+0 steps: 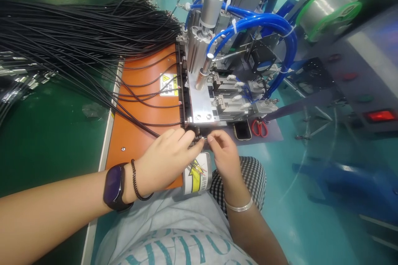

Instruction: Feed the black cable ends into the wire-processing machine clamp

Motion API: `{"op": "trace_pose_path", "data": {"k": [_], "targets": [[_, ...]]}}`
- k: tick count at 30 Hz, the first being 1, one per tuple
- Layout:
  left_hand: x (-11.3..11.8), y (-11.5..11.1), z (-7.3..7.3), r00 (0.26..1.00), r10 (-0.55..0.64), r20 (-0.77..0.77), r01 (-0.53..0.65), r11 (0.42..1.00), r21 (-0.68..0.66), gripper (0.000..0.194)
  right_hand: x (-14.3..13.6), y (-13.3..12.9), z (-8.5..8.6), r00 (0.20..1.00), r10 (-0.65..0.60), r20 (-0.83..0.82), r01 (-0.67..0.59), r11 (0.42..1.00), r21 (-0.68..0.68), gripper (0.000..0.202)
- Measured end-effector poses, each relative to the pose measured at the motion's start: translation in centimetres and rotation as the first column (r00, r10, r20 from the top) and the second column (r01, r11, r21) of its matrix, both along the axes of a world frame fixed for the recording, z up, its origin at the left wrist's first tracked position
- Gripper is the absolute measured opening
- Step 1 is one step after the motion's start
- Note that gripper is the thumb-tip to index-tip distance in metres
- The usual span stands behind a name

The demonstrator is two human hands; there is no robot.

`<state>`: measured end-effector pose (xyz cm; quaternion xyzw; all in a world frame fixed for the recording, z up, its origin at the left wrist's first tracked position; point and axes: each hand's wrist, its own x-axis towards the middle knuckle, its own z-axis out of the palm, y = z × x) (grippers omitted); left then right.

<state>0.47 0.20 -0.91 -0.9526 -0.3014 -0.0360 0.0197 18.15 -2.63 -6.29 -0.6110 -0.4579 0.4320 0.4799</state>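
Head view | left hand (166, 155) and right hand (226, 157): fingertips pinching a tiny cable end (204, 138) just off the near edge of the pneumatic fixture (200, 105) | two-handed pinch presumably steadies so small a part | black cables (124, 29) massed left of the fixture, likely for reach

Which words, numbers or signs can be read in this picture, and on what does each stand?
"运行方": white label with a yellow arrow; the rest is unclear.
Yellow warning triangle: sticker on the orange board; its small characters are too blurred.
"HA": shirt, teal letters; the others are partly hidden.
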Motion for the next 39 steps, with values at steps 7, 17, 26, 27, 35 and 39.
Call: {"op": "trace_pose_path", "data": {"k": [7, 17, 26, 27, 35, 39], "targets": [[0.1, 0.0, 0.0, 1.0, 0.024, -0.017, -0.025, 0.998, -0.066, 0.045, 0.1, 0.2, -0.2, 1.0, 0.017, 0.017, -0.016, 1.0, -0.024, 0.009], [-0.1, 0.2, -0.4, 1.0, 0.004, 0.008, -0.004, 0.997, -0.073, 0.045, 0.4, -0.4, 0.3, 0.999, 0.015, -0.045, -0.022, 0.988, -0.151, 0.013], [-0.4, 0.2, -0.9, 1.0, 0.012, 0.026, -0.01, 0.996, -0.087, 0.049, 0.1, -1.1, 2.3, 0.937, 0.026, 0.348, -0.015, 0.999, -0.032, 0.009], [-0.4, 0.2, -0.9, 1.0, 0.013, 0.025, -0.01, 0.996, -0.084, 0.049, 0.1, -1.1, 2.3, 0.934, 0.04, 0.355, -0.03, 0.999, -0.034, 0.009], [-0.4, 0.3, -0.9, 1.0, 0.001, 0.014, -0.001, 0.999, -0.054, 0.05, -0.1, -0.7, 1.9, 0.88, 0.115, 0.461, -0.119, 0.993, -0.022, 0.011], [-0.3, 0.2, -0.8, 1.0, -0.003, 0.017, 0.004, 0.999, -0.047, 0.051, -0.3, -0.4, 1.9, 0.88, 0.114, 0.46, -0.1, 0.994, -0.054, 0.011]]}}
